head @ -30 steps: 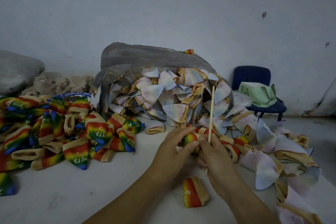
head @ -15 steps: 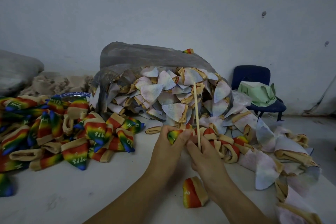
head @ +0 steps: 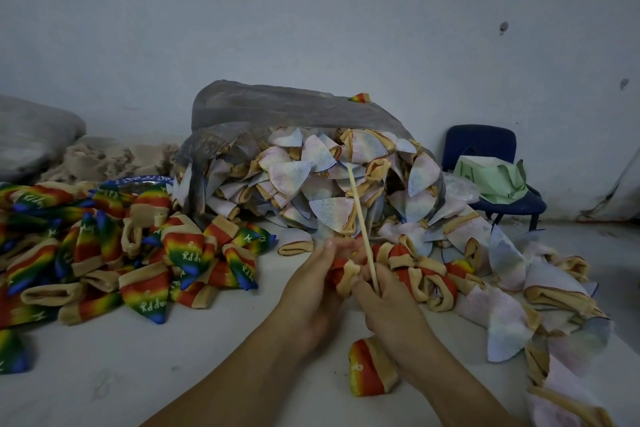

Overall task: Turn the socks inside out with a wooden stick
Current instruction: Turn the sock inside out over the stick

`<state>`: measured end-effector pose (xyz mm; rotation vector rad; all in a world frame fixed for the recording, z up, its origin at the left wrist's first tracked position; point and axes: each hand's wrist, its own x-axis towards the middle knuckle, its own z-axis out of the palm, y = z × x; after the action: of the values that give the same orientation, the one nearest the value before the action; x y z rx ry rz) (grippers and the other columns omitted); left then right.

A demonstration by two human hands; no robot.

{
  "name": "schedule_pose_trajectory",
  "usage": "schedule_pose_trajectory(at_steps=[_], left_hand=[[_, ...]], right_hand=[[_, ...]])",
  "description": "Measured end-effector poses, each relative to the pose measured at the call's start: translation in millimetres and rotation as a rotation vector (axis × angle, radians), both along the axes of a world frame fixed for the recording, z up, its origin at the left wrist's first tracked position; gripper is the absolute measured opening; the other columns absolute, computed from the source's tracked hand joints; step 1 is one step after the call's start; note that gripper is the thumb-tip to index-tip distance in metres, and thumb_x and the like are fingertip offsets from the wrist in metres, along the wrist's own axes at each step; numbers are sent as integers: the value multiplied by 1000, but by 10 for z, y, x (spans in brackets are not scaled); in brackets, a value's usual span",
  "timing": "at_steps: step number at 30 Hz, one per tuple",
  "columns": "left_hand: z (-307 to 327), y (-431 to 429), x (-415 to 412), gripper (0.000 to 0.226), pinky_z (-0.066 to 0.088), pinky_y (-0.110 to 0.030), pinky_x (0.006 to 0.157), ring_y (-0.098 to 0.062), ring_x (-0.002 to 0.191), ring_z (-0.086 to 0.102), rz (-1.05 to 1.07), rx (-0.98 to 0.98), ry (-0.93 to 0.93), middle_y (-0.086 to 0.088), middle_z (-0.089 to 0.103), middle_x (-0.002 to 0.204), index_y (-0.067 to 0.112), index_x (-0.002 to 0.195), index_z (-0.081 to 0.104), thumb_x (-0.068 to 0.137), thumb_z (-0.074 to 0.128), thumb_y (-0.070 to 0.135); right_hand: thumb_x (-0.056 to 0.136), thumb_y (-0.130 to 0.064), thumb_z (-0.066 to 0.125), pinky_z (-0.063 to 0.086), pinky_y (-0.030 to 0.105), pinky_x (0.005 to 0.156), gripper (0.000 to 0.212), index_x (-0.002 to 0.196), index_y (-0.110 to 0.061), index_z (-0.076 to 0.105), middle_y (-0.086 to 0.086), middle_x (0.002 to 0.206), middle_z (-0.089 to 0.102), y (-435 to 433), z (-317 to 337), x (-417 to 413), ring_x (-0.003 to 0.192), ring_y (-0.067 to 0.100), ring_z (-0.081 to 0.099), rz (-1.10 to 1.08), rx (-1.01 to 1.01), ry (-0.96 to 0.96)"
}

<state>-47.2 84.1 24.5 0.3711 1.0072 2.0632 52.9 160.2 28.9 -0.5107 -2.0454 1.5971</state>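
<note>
In front of the grey plastic bag [head: 277,107], the wooden stick [head: 360,225] now leans with its top to the left, where half a second ago it stood nearly upright. The right hand [head: 394,315] pinches its lower end. The left hand [head: 311,291] grips the sock [head: 346,272], whose beige cuff is now bunched between both hands, its rainbow toe no longer showing. Pale socks [head: 311,191] spill from the bag's mouth behind the stick. Left of the bag lies a heap of rainbow socks [head: 149,263]. In front of it a lone sock [head: 367,371] lies on the table [head: 138,374], partly hidden by the right wrist. Right of the bag stands a blue chair [head: 481,146] bearing a green bag [head: 491,180].
</note>
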Motion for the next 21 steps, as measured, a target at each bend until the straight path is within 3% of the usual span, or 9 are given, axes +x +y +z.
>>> schedule_pose_trajectory(at_steps=[3,8,11,13,14,17,21], left_hand=[[3,-46,-75,50,57,-39,89,-27,120,63,-84,166,-102,-16,64,130,7,132,54,86,64,26],[-95,-19,-50,41,56,-32,91,-27,119,63,-81,19,130,-16,66,127,3,127,60,90,62,19],[-123,25,-25,36,55,-34,92,-26,114,66,13,-44,240,-13,70,120,6,117,69,92,59,30],[-109,13,-17,33,57,-27,83,-14,103,70,69,-102,299,-4,75,110,16,107,75,91,57,40],[-103,4,-13,34,57,-22,77,-9,97,71,95,-129,329,1,76,104,21,101,77,90,56,45],[-108,12,-27,41,54,-26,77,-13,90,73,199,-211,353,-1,77,95,25,88,79,85,56,58],[-75,60,-72,53,52,-32,72,-16,67,66,371,-304,202,-2,71,67,23,58,73,83,57,67]], right_hand=[[95,-25,52,26,17,40,20,75,-19,49,-7,55,34,22,12,-3,43,5,26,-2,-147,25],[95,-27,52,29,16,40,13,86,-20,59,-13,52,41,57,-13,2,45,3,33,-47,-229,34],[89,-41,59,42,16,51,16,87,-25,60,-12,62,56,49,-47,-10,53,1,50,-40,-63,18],[86,-46,61,48,16,63,17,88,-30,60,-8,79,62,27,-84,-28,70,1,58,-48,88,-34],[87,-45,60,45,13,60,14,86,-31,59,-7,80,61,16,-90,-34,69,-2,56,-67,128,-47],[91,-38,57,37,10,48,13,80,-30,59,-11,63,53,17,-77,-32,51,-1,47,-72,98,-38],[93,-35,55,32,17,49,11,87,-26,59,-15,53,44,5,-49,-27,44,0,39,9,-3,-57]])
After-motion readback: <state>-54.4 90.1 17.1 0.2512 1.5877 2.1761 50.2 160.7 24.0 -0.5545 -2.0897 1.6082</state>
